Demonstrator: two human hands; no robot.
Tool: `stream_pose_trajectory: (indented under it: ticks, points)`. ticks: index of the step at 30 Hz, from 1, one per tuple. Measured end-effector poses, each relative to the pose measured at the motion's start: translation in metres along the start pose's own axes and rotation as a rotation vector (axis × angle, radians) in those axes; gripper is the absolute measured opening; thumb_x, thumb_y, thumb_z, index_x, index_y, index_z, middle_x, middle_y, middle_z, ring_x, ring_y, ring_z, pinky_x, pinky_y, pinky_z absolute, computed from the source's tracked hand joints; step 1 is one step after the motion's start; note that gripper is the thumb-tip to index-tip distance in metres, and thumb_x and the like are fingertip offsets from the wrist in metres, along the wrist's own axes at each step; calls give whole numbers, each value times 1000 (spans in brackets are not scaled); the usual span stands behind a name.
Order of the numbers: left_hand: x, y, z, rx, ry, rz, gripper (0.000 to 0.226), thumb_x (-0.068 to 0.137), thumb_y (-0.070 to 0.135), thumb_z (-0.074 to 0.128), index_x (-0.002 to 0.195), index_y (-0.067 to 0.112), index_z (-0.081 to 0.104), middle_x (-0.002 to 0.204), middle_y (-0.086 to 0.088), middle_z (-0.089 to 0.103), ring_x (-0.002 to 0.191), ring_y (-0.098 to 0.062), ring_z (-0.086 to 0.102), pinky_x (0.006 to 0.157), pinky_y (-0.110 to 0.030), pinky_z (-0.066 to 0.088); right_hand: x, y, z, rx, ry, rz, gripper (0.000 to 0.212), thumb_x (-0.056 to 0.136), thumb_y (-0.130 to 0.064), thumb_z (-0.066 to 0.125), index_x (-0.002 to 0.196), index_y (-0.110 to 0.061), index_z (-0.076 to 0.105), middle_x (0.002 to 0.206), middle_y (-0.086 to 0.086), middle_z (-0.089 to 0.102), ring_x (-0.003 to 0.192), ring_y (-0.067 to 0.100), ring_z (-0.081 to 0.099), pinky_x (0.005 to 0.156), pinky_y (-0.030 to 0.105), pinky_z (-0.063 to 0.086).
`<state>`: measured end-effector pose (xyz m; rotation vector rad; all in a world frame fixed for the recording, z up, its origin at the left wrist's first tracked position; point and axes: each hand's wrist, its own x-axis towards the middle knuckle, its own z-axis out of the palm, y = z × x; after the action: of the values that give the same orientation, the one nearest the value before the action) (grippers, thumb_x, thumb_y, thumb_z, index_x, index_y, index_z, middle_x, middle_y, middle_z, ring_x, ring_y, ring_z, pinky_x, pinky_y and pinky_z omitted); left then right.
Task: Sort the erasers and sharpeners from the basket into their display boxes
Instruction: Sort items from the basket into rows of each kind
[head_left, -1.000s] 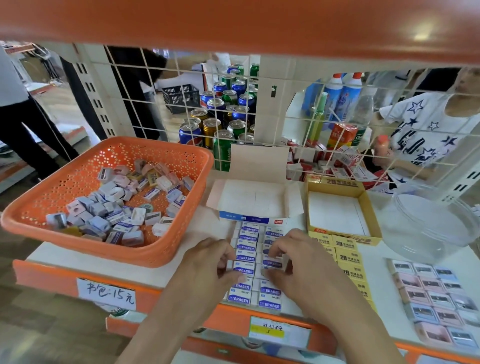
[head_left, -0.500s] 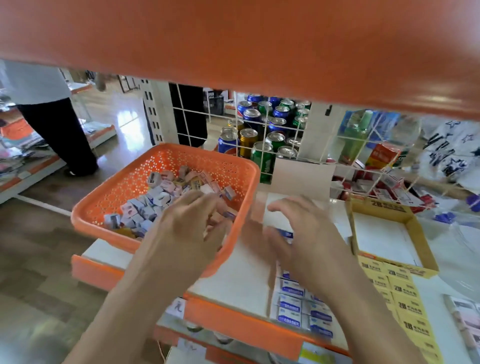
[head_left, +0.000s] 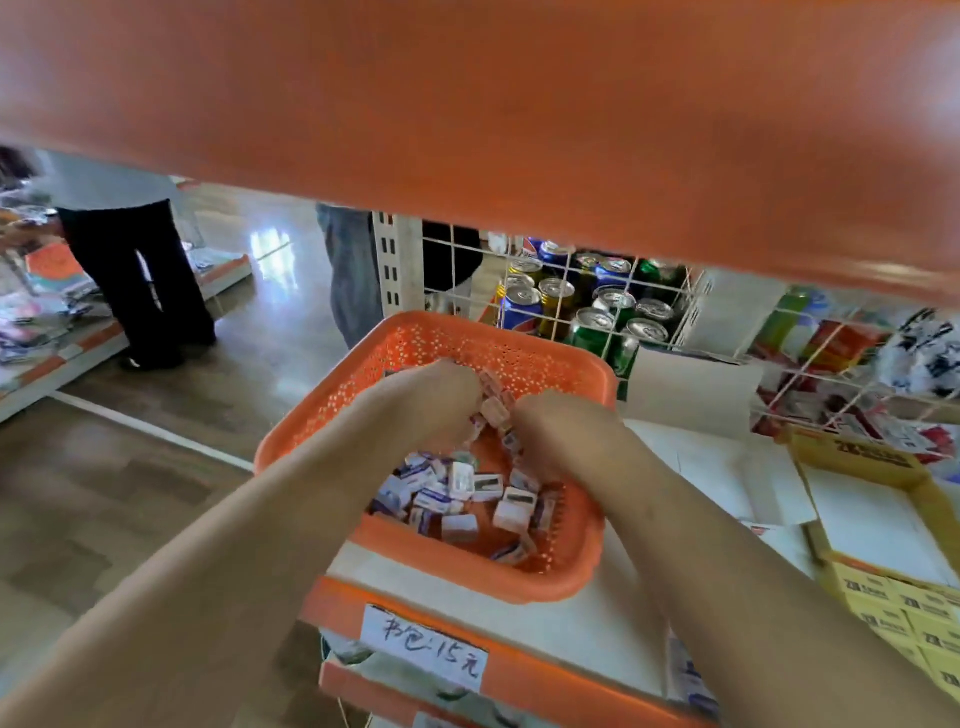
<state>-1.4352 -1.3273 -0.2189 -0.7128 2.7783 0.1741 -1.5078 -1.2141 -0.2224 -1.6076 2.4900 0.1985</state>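
Head view: left hand (head_left: 434, 400) and right hand (head_left: 558, 434) are inside one orange basket (head_left: 524, 345).

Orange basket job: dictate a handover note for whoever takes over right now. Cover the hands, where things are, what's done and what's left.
Hands: the left hand and right hand are both down in the orange basket. Their fingers are buried in the pile, so I can't see whether either grips anything.
Things: many loose small boxed pieces lie in the basket. The white open box and the yellow display box stand to its right on the shelf.
Done: rows of yellow 2B erasers lie at the right edge.
Left: the basket's pile is not yet sorted.
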Motion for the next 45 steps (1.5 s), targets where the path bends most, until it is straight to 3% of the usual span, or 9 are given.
stream_pose_trajectory:
  ticks: [3, 9, 13, 17, 22, 27, 32, 38, 45]
  points:
    - [19, -3, 9, 52, -88, 13, 35, 92, 28, 57, 123, 10, 58, 125, -5, 59, 112, -24, 58, 88, -31, 48, 10, -4, 2, -22, -84, 33, 26, 88, -14, 58, 114, -15, 57, 104, 9, 61, 93, 27, 57, 80, 38, 53]
    - [29, 11, 14, 115, -193, -4, 16, 96, 24, 51, 107, 17, 60, 128, -6, 52, 116, -22, 48, 77, -23, 29, 12, -7, -1, -86, -169, 52, 27, 83, -13, 64, 96, -26, 44, 70, -2, 39, 79, 21, 47, 67, 32, 45]
    - [26, -3, 16, 19, -224, 29, 52, 84, 26, 57, 134, 13, 48, 136, -6, 43, 123, -29, 45, 98, -39, 43, 9, -7, 0, -85, -134, 47, 27, 81, -20, 69, 88, -27, 44, 73, -5, 42, 75, 19, 44, 65, 31, 42]
    - [19, -9, 14, -28, -225, 48, 37, 84, 30, 54, 118, 17, 63, 123, -7, 60, 99, -21, 55, 88, -36, 49, 7, -7, 2, -87, -116, 38, 26, 83, -20, 67, 82, -28, 42, 66, -8, 33, 68, 15, 38, 65, 31, 39]
    - [8, -17, 6, -203, -126, 60, 45, 80, 30, 70, 119, 27, 49, 103, 1, 52, 83, -15, 56, 60, -28, 44, 7, -5, 3, -22, -87, 74, 20, 85, -13, 60, 86, -24, 43, 70, -5, 40, 62, 15, 39, 65, 31, 39]
    - [-6, -22, 6, -408, -45, 129, 42, 77, 21, 71, 104, 37, 44, 90, 4, 59, 72, -13, 65, 59, -32, 55, 10, -1, 1, 299, 95, 90, 21, 94, -24, 55, 112, -15, 49, 103, 6, 58, 86, 22, 54, 69, 32, 43]
    - [-28, -15, 2, -644, 114, 220, 43, 75, 13, 71, 105, 38, 53, 110, 12, 56, 64, -7, 57, 55, -30, 51, -22, 17, 0, 789, 440, 95, 18, 92, -20, 60, 109, -25, 59, 95, -10, 57, 83, 8, 56, 67, 22, 42]
    - [-61, 28, -6, -848, 368, 345, 38, 74, 26, 79, 99, 45, 56, 85, 13, 65, 62, -15, 63, 68, -36, 59, -88, 45, 9, 1087, 471, 142, 42, 84, -3, 67, 110, -36, 63, 91, -6, 62, 72, 10, 64, 71, 30, 58]
    - [-87, 104, 13, -1016, 237, 447, 40, 63, 37, 83, 97, 39, 63, 73, 4, 73, 68, -22, 69, 70, -47, 57, -149, 79, 41, 1322, 532, 243, 36, 83, 0, 69, 104, -28, 62, 70, 0, 64, 66, 21, 62, 73, 49, 53]
